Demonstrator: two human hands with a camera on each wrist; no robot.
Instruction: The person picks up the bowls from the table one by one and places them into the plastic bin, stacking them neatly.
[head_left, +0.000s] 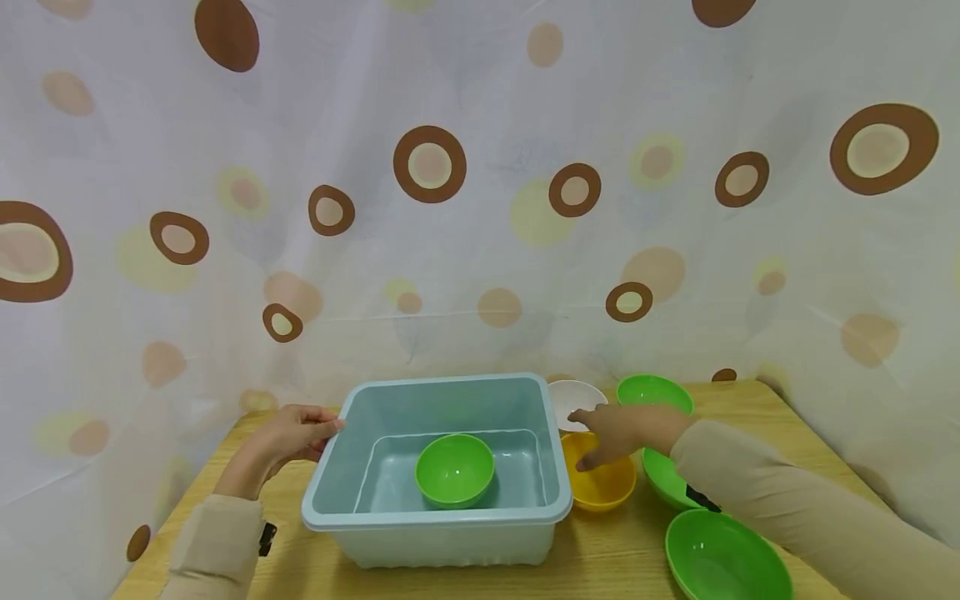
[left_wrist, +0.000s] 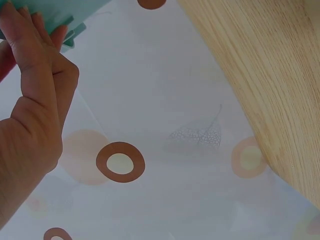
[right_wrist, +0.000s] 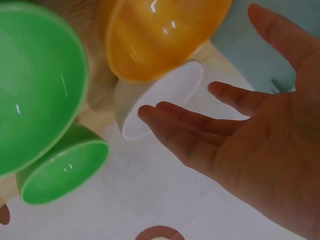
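A pale blue plastic basin [head_left: 435,523] stands on the table, with a small green bowl [head_left: 455,475] inside it. My left hand [head_left: 288,437] holds the basin's left rim, thumb over the edge and fingers outside. Spread fingers show on my right hand [head_left: 618,429], which is over a yellow-orange bowl [head_left: 606,490] just right of the basin. Behind that bowl is a white bowl [head_left: 573,400]; in the right wrist view my fingertips [right_wrist: 145,111] overlap the white bowl [right_wrist: 167,95]. Nothing is held in the right hand.
Several green bowls line the right side: one at the back [head_left: 654,388], one partly hidden under my right sleeve [head_left: 663,482], and a larger one [head_left: 727,557] near the front. The wooden table [head_left: 757,417] meets a dotted cloth backdrop [head_left: 480,250].
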